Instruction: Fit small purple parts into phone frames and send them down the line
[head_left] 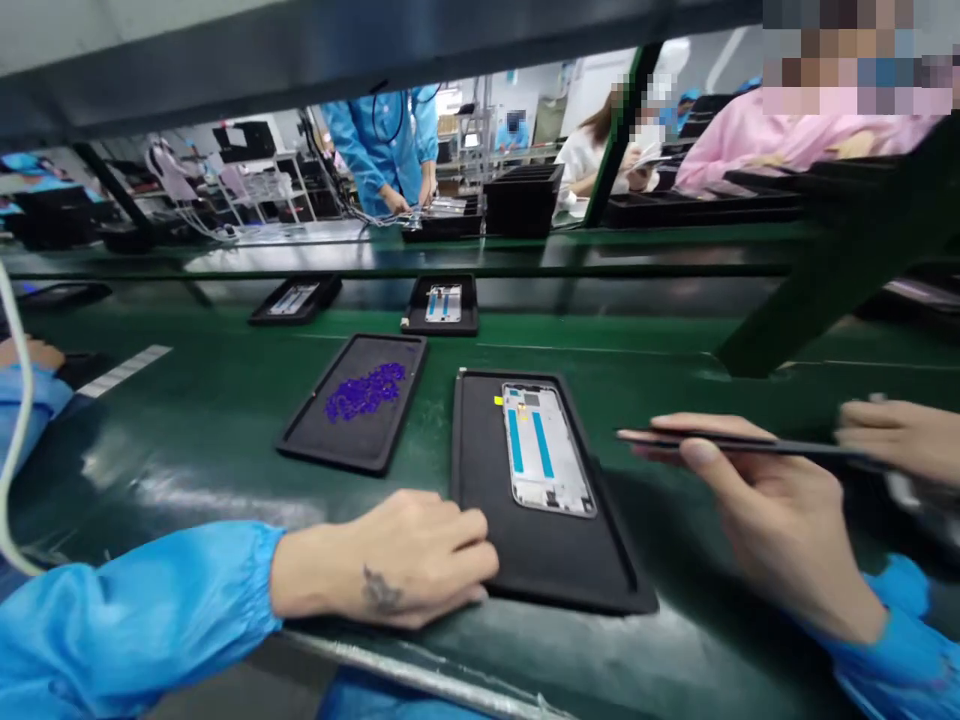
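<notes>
My left hand (401, 560) is closed, its fingers curled over the near left corner of a black tray (480, 460); the fingertips are mostly hidden. In that tray lies a silver phone frame (532, 430) with two blue strips and a small yellow tab at its upper left edge. To the right, my right hand (780, 500) pinches dark tweezers (795, 447) between thumb and fingers. Their tips point left, in the air beside the tray. A second black tray (300, 430), left of the first, carries a scatter of small purple pieces (367, 390).
Two more black trays (405, 325) with phone frames stand farther back on the green bench (225, 400). A green post (810, 260) slants up at right. Neighbours' hands (900, 440) show at both sides. Several people work behind. A metal shelf (300, 60) crosses above.
</notes>
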